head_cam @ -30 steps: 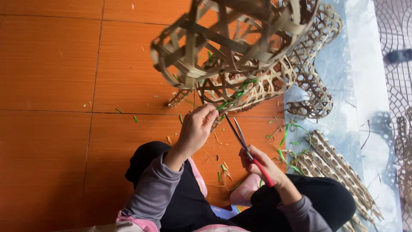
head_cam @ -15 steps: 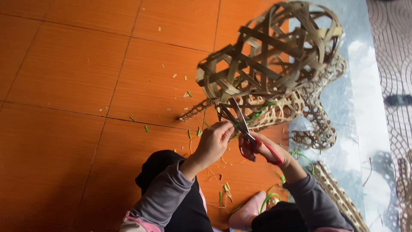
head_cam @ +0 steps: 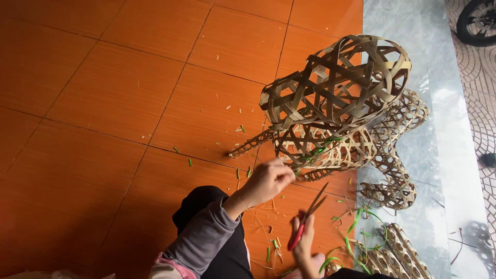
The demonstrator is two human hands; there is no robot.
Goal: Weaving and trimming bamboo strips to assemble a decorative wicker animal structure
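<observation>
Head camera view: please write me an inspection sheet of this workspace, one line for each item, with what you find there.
Surface: orange tiled floor, with a grey stone strip along its right side.
Job's things: open-weave bamboo-strip basket frame standing on the floor; red-handled scissors with blades slightly parted, pointing up toward it.
Clutter: green and tan strip cuttings scattered on the tiles; smaller woven lattice pieces beside and behind the frame; green strands at lower right.
Hands: left hand at the lower edge of the frame, pinching something too small to tell; right hand holds the scissors.
Cables: nothing seen.
Surroundings: patterned paving at far right; a dark wheel in the top right corner.
</observation>
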